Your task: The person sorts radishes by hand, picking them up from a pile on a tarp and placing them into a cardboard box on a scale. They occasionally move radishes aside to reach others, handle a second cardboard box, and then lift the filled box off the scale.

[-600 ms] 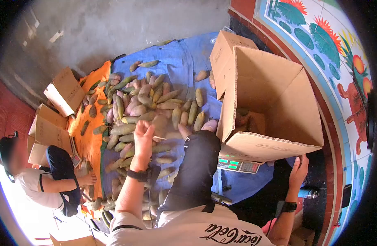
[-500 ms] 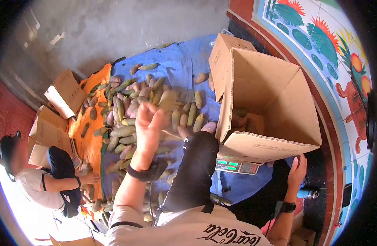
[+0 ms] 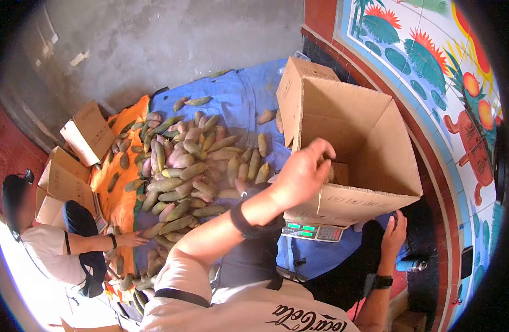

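Observation:
My left hand (image 3: 310, 170) is over the near left edge of a large open cardboard box (image 3: 370, 119), fingers curled round what looks like a radish, mostly hidden. A thin root dangles below the hand. Inside the box, the hand blocks part of the view of the bottom. Beside the near right corner of the box is my right hand (image 3: 394, 231), its fingers stretched up and apart against the cardboard. Under the box stands a scale with lit green displays (image 3: 310, 231). A heap of green and pinkish radishes (image 3: 182, 160) lies to the left on a blue sheet (image 3: 232, 91).
A co-worker (image 3: 55, 243) sits at the left, one hand reaching to the heap's edge. Several cardboard boxes (image 3: 88, 133) stand beyond an orange sheet (image 3: 102, 182). A painted tile wall (image 3: 431, 83) curves along the right. A blue bottle (image 3: 412, 264) is by my right wrist.
My left hand has swung right from above the heap to the box's near edge. My right hand stays by the box. The co-worker's hand has reached a little further toward the heap.

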`<act>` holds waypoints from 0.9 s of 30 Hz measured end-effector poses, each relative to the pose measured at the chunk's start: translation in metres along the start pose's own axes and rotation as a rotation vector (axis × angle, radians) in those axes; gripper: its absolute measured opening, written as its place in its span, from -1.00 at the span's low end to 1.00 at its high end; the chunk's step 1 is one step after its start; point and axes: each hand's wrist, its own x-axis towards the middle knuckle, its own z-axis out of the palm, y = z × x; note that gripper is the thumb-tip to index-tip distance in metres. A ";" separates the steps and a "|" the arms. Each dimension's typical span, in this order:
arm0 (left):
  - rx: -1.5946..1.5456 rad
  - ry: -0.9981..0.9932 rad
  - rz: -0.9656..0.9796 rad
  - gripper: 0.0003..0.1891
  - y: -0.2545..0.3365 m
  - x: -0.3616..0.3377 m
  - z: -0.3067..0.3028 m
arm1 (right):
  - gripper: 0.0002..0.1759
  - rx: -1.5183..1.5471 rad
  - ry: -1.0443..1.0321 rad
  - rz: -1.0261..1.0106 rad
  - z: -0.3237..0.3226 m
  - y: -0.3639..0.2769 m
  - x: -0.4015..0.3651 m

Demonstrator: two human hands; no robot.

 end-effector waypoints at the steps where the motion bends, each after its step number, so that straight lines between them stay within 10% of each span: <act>1: 0.123 0.027 0.100 -0.86 0.005 -0.003 0.002 | -0.69 -0.003 0.010 -0.014 0.001 0.002 0.000; 27: 0.609 0.047 0.318 -0.79 0.002 -0.014 0.010 | -0.68 -0.072 -0.022 -0.036 0.006 0.006 0.002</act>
